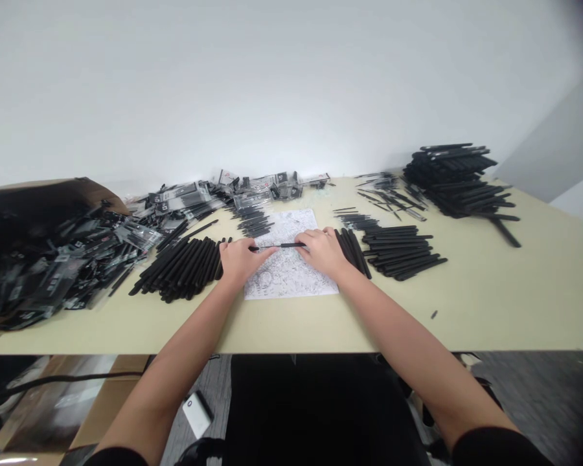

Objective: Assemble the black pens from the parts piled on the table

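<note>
Left hand (240, 259) and right hand (323, 252) close together on one black pen (291, 245) above a printed sheet (291, 281), with bare pens (179, 268) lying at nine and three o'clock and bagged pens (175, 204) heaped at ten.

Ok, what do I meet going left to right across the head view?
Brown cardboard box, loose black pen pile, left hand, white printed paper sheet, right hand, neat black pen stack, tall black pen heap
</note>
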Motion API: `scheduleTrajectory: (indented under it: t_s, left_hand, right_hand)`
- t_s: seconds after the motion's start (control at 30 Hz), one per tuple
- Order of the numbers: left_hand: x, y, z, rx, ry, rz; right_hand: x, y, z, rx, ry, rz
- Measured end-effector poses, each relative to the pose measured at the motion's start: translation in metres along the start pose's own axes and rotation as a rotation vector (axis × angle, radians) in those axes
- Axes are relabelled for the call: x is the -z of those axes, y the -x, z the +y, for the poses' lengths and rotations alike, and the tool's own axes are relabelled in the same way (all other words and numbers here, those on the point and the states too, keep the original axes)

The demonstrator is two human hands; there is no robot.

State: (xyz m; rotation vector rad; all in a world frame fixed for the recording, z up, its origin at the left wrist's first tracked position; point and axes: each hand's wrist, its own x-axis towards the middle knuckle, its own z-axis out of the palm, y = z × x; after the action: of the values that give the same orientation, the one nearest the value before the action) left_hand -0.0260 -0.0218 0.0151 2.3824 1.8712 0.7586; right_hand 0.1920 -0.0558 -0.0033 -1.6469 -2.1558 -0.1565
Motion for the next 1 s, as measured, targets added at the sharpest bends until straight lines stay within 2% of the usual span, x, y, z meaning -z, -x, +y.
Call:
scheduleTrajectory:
  t_s: [0.17, 0.33, 0.43, 0.57, 0.73, 1.0]
  left_hand:
    - [0.001, 0.0, -0.001, 0.003, 0.034, -0.004]
    - [-0.001, -0.002, -0.002, -0.008, 0.166, 0.033]
    - [-0.008, -0.003, -0.005, -0.118, 0.182, -0.066]
    - [-0.019, -0.001, -0.005, -0.28, 0.134, -0.209]
    - [-0.023, -0.002, 0.0, -0.278, 0.078, -0.232]
    - [-0.023, -0.008, 0.007, -0.294, 0.119, -0.286]
  right_hand:
    - [0.002, -0.001, -0.001, -0.025, -0.038, -0.02]
    - [0.002, -0.003, -0.001, -0.158, -0.052, -0.015]
    - [0.001, -0.004, 0.0, -0.213, -0.031, 0.014]
    - [0.0, -0.004, 0.0, -0.218, -0.037, 0.041]
    - [-0.002, -0.003, -0.001, -0.206, -0.04, 0.049]
    - [-0.006, -0.003, -0.001, -0.195, -0.022, 0.044]
